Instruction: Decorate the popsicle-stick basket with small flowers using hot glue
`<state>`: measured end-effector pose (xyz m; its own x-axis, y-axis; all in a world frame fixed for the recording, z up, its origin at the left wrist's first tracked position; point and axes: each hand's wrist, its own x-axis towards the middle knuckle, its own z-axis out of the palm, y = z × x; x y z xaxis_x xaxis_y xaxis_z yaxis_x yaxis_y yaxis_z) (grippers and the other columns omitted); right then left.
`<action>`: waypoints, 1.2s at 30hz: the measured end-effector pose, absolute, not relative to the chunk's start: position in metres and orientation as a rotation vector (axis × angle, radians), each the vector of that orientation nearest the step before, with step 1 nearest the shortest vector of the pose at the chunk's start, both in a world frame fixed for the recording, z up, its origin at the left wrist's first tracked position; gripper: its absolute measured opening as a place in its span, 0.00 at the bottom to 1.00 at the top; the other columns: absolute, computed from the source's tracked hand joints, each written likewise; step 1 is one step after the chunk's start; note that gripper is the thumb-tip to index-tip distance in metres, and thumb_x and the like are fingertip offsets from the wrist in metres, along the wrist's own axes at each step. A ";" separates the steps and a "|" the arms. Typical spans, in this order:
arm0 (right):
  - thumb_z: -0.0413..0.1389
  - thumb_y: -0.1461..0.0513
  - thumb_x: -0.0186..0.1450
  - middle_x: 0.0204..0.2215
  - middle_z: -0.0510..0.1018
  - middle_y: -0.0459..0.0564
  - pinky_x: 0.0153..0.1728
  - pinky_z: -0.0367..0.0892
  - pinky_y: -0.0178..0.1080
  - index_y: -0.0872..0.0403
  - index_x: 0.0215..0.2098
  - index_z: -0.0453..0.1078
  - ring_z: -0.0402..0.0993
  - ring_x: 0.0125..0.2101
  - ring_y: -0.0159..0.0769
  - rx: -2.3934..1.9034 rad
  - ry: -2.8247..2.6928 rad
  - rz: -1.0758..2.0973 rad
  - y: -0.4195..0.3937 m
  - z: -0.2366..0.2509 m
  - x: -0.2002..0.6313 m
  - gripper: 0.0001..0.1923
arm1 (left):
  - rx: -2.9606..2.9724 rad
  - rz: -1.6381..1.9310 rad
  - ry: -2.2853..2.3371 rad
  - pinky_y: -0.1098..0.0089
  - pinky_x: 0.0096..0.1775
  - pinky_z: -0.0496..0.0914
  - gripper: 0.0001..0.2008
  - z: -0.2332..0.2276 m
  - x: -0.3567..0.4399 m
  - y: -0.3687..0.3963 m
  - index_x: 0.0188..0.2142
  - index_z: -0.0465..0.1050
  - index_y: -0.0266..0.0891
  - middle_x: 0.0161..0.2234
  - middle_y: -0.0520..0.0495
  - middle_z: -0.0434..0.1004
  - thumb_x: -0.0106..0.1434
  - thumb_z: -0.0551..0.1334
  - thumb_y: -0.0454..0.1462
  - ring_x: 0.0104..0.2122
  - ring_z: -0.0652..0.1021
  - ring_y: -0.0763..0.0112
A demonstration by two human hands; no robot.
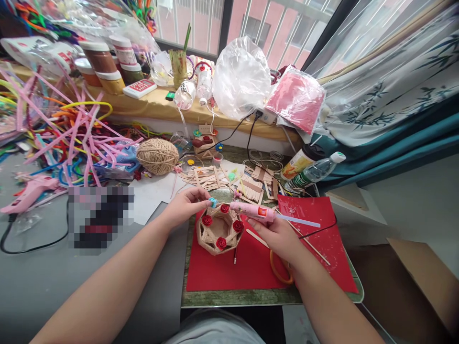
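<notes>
Left hand (186,206): pinches blue flower (213,202) at basket (219,230) rim | Right hand (278,235): closed around glue gun (253,210), nozzle beside flower

Bare arms, no sleeves in my view.

From my head camera I see my left hand (186,205) and right hand (278,236) uncovered: no gloves, and I can make out no rings, watch or bands on either wrist. Both forearms run bare to the bottom edge of the picture. Below, between them, a patch of grey cloth (215,329) covers my lap.
</notes>
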<state>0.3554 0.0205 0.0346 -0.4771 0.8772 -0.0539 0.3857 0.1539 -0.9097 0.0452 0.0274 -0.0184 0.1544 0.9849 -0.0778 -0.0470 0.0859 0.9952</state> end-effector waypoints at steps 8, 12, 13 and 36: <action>0.63 0.47 0.70 0.57 0.84 0.52 0.65 0.72 0.58 0.47 0.58 0.80 0.79 0.60 0.55 -1.206 -1.663 1.361 0.011 0.024 0.369 0.22 | 1.234 0.987 1.194 0.67 0.40 0.72 0.20 -0.018 0.047 0.032 0.41 0.83 0.38 0.37 0.44 0.84 0.59 0.75 0.50 0.36 0.79 0.65; 0.64 0.47 0.69 0.58 0.83 0.52 0.65 0.72 0.56 0.47 0.57 0.80 0.79 0.61 0.55 -1.175 -1.589 1.410 0.008 0.025 0.370 0.23 | 1.262 0.943 1.236 0.66 0.41 0.73 0.21 -0.022 0.049 0.035 0.43 0.84 0.38 0.39 0.43 0.85 0.59 0.74 0.51 0.37 0.80 0.64; 0.64 0.47 0.69 0.58 0.83 0.51 0.66 0.71 0.56 0.47 0.58 0.80 0.78 0.62 0.55 -1.160 -1.588 1.428 0.008 0.025 0.370 0.23 | 1.272 0.925 1.253 0.67 0.40 0.73 0.21 -0.022 0.050 0.035 0.44 0.84 0.38 0.38 0.43 0.85 0.59 0.74 0.51 0.36 0.80 0.64; 0.64 0.46 0.69 0.60 0.82 0.51 0.68 0.68 0.57 0.46 0.59 0.80 0.75 0.64 0.54 -1.137 -1.585 1.469 0.009 0.027 0.366 0.24 | 1.533 0.783 1.484 0.70 0.31 0.68 0.16 -0.004 0.068 0.031 0.41 0.77 0.42 0.32 0.52 0.79 0.62 0.69 0.50 0.27 0.76 0.70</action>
